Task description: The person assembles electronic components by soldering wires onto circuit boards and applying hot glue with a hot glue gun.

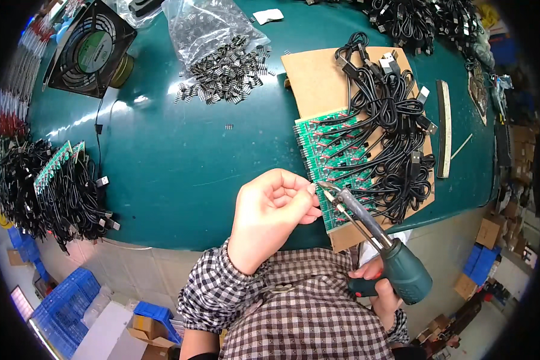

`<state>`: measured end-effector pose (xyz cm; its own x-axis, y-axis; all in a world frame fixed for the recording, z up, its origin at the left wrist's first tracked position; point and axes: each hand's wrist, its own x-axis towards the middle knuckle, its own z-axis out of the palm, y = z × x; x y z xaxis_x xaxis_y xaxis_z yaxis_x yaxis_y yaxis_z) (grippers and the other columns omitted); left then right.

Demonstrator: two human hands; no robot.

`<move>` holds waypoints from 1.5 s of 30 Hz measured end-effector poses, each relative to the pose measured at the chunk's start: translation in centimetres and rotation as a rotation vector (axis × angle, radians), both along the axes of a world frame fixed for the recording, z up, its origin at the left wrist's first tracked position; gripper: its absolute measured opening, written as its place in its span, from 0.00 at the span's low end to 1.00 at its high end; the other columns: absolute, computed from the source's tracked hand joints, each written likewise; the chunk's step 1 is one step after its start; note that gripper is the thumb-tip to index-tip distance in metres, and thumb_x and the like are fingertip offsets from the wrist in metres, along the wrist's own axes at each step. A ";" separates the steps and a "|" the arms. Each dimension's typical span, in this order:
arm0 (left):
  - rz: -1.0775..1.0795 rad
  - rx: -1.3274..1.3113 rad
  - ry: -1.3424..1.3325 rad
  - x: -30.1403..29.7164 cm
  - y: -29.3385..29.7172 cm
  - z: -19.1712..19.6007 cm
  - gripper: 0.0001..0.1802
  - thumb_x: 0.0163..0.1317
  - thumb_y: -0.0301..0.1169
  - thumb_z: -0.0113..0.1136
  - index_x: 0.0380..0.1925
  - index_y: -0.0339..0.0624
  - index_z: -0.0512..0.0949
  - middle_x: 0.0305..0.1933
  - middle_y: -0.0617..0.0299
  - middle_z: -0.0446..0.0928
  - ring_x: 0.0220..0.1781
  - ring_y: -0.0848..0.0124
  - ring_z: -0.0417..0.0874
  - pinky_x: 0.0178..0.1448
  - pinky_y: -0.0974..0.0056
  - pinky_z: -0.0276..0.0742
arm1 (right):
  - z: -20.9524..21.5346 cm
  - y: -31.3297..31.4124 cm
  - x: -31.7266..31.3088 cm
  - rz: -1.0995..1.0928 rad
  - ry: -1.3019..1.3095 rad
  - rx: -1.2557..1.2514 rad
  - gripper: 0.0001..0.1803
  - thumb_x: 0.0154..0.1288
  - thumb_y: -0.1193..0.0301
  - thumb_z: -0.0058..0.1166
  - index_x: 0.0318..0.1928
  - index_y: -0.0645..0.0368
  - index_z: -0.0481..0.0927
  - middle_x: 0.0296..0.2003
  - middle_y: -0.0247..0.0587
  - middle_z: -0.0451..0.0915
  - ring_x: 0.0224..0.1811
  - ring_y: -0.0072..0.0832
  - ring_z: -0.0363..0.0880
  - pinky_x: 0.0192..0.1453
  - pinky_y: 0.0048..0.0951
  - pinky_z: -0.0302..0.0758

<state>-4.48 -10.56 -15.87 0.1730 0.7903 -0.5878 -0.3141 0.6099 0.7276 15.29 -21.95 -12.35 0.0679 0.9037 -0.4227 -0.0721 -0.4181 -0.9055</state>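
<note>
My right hand (383,287) is wrapped round the handle of a dark green soldering gun (407,275). Its metal barrel and thin side tube slant up and left, and the tip meets the left edge of a green circuit board panel (336,157). At that same edge, my left hand (270,210) is closed in a pinch, thumb against forefinger. Whatever sits between those fingertips is too small to make out. Black USB cables (396,120) run from the panel into tied bundles on its right. Panel and cables lie on a brown cardboard sheet (315,78).
A pile of small pin connectors (228,72) spills from a clear plastic bag (204,24); one connector strip (229,126) lies apart. A black fan (90,51) stands back left. More cabled boards (60,174) lie at the left edge. A narrow bar (443,129) is right of the cardboard.
</note>
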 end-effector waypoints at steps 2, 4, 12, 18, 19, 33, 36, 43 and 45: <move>0.002 0.004 -0.004 0.0 0.0 -0.1 0.07 0.58 0.26 0.54 0.31 0.30 0.73 0.28 0.55 0.77 0.28 0.71 0.80 0.32 0.72 0.79 | 0.1 0.2 -0.1 -0.003 -0.014 0.007 0.24 0.56 0.54 0.53 0.32 0.68 0.68 0.26 0.45 0.71 0.31 0.33 0.75 0.39 0.34 0.79; 0.005 0.007 -0.007 0.0 0.0 -0.1 0.07 0.58 0.26 0.54 0.31 0.30 0.73 0.28 0.55 0.77 0.28 0.71 0.80 0.32 0.72 0.79 | 0.2 0.4 -0.2 0.012 -0.026 0.004 0.24 0.56 0.55 0.53 0.31 0.68 0.67 0.25 0.43 0.69 0.31 0.32 0.74 0.40 0.37 0.79; 0.000 -0.004 0.013 0.1 0.1 0.1 0.08 0.58 0.25 0.54 0.31 0.29 0.73 0.28 0.54 0.77 0.27 0.71 0.80 0.32 0.72 0.79 | 0.2 0.0 -0.2 -0.043 0.026 -0.032 0.24 0.56 0.55 0.54 0.31 0.67 0.67 0.24 0.41 0.68 0.30 0.31 0.74 0.41 0.39 0.79; 0.019 0.004 0.012 0.1 0.0 0.0 0.08 0.58 0.26 0.55 0.31 0.29 0.73 0.28 0.54 0.77 0.27 0.71 0.80 0.32 0.72 0.79 | 0.4 0.0 -0.3 -0.046 0.053 -0.058 0.23 0.56 0.56 0.54 0.31 0.67 0.67 0.24 0.40 0.68 0.30 0.31 0.74 0.42 0.40 0.78; 0.017 0.004 0.011 0.1 0.0 0.0 0.08 0.58 0.26 0.55 0.31 0.29 0.73 0.28 0.54 0.77 0.27 0.71 0.80 0.32 0.72 0.79 | 0.5 -0.1 -0.3 -0.041 0.050 -0.062 0.23 0.56 0.56 0.54 0.31 0.66 0.67 0.24 0.40 0.68 0.30 0.31 0.74 0.42 0.40 0.78; 0.012 -0.030 0.002 0.0 0.0 0.2 0.07 0.56 0.24 0.55 0.31 0.29 0.72 0.29 0.56 0.76 0.30 0.73 0.80 0.35 0.72 0.80 | 0.0 -1.2 -0.1 -0.059 0.074 -0.038 0.26 0.56 0.54 0.54 0.35 0.68 0.67 0.28 0.45 0.72 0.31 0.35 0.77 0.41 0.38 0.79; 0.024 0.014 0.012 0.1 -0.1 -0.1 0.09 0.58 0.27 0.55 0.31 0.29 0.73 0.28 0.54 0.77 0.27 0.71 0.80 0.31 0.72 0.79 | 0.3 -1.1 0.1 -0.047 0.053 -0.022 0.28 0.56 0.53 0.53 0.39 0.70 0.67 0.32 0.49 0.73 0.33 0.37 0.78 0.39 0.35 0.79; 0.020 0.011 0.011 0.2 -0.1 0.0 0.09 0.58 0.27 0.55 0.32 0.29 0.73 0.28 0.54 0.77 0.27 0.71 0.80 0.32 0.72 0.79 | 0.1 -1.1 0.0 -0.064 0.014 -0.015 0.32 0.55 0.51 0.53 0.44 0.71 0.66 0.36 0.51 0.72 0.34 0.36 0.78 0.37 0.34 0.80; 0.033 -0.013 0.014 0.1 -0.3 0.3 0.08 0.59 0.26 0.54 0.32 0.29 0.73 0.29 0.54 0.77 0.27 0.71 0.80 0.33 0.71 0.79 | 0.1 -0.8 -0.2 -0.069 0.044 -0.014 0.31 0.56 0.51 0.53 0.42 0.71 0.66 0.34 0.50 0.72 0.34 0.35 0.78 0.37 0.34 0.80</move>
